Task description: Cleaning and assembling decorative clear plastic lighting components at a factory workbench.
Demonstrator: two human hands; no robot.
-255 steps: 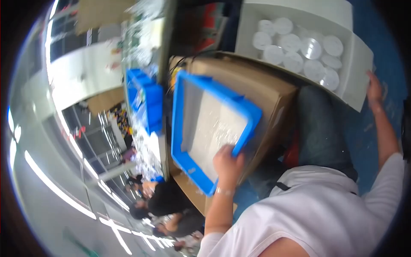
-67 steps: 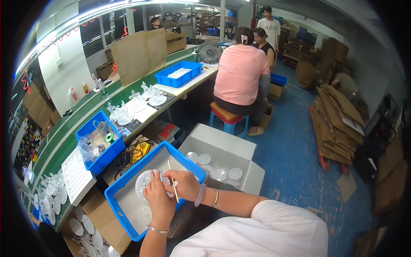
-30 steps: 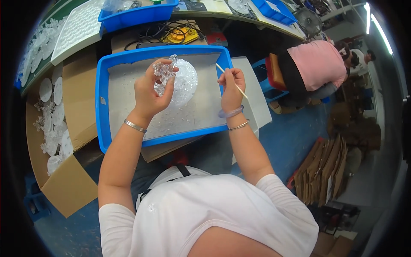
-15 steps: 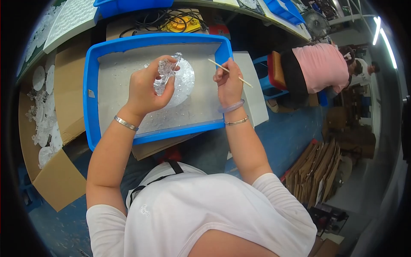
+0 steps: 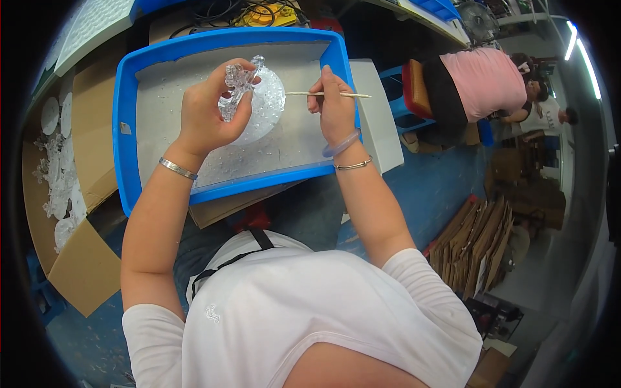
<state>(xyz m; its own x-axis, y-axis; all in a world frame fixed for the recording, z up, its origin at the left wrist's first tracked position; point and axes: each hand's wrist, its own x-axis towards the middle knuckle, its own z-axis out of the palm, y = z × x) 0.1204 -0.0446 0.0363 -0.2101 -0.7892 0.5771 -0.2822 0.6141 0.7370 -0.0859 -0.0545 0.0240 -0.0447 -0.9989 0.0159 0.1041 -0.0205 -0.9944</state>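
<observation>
My left hand (image 5: 210, 116) is closed around a clear, knobbly plastic piece (image 5: 238, 79), thumb and fingers curled about it. It hangs over a blue tray (image 5: 121, 158) lined with a greyish sheet. Partly behind the piece lies a round white heap or dish of tiny glittering bits (image 5: 266, 107); I cannot tell which. My right hand (image 5: 336, 107), over the tray's right side, pinches a thin pale stick (image 5: 357, 96). The stick lies nearly level, its left tip near the edge of the glittering round. Small clear bits are scattered across the sheet.
To the left, an open cardboard box (image 5: 97, 265) holds clear plastic parts (image 5: 61, 168). Black cables and a yellow object (image 5: 268, 14) lie beyond the tray. At the right sits a co-worker in pink (image 5: 485, 84). Flattened cardboard (image 5: 471, 242) is stacked on the floor.
The stick has turned from a slant to nearly level, its tip now pointing left at the glittering round. My left hand keeps hold of the clear piece. The whole view has shifted slightly.
</observation>
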